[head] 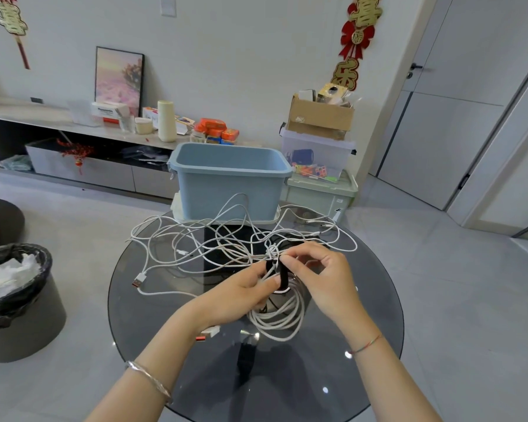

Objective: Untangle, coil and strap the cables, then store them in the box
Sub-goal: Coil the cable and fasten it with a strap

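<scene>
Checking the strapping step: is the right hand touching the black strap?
Touching. The head view shows the right hand pinching the top of the black strap, which loops the coiled cable held by the left hand.

left hand — fingers curled, gripping coil | right hand — thumb and forefinger pinching strap | forearms angled inward

Bare forearms; silver bangle left wrist, braided string bracelet right.
</scene>
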A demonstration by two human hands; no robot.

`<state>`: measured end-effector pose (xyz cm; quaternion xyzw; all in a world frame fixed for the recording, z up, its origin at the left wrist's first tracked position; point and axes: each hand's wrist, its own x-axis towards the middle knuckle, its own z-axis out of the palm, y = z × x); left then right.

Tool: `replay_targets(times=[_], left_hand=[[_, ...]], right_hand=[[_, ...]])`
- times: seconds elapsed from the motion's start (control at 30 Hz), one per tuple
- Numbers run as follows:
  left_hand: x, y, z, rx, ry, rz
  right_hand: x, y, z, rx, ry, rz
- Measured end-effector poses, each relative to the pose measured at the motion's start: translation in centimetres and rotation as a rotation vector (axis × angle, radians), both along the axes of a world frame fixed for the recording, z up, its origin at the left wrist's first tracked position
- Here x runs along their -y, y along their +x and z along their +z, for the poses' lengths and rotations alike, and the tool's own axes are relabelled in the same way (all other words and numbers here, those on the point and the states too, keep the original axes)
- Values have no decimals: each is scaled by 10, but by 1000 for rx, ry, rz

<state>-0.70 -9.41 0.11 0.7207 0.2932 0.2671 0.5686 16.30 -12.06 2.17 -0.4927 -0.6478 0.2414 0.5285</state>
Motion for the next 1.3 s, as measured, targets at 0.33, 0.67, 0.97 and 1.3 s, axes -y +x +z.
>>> replay_targets(times=[0.33,0.67,0.97,1.3], left_hand=[[3,4,10,70,-264,-27],[2,3,12,106,-270,49],[1,4,9,130,-188,84],[-9,7,9,129,-242,106]], right_hand=[[-1,11,-3,27,-175,102],[-1,4,-6,108,-140,134],[-1,-2,-4,11,-100,82],[0,5,-2,-120,-238,270]])
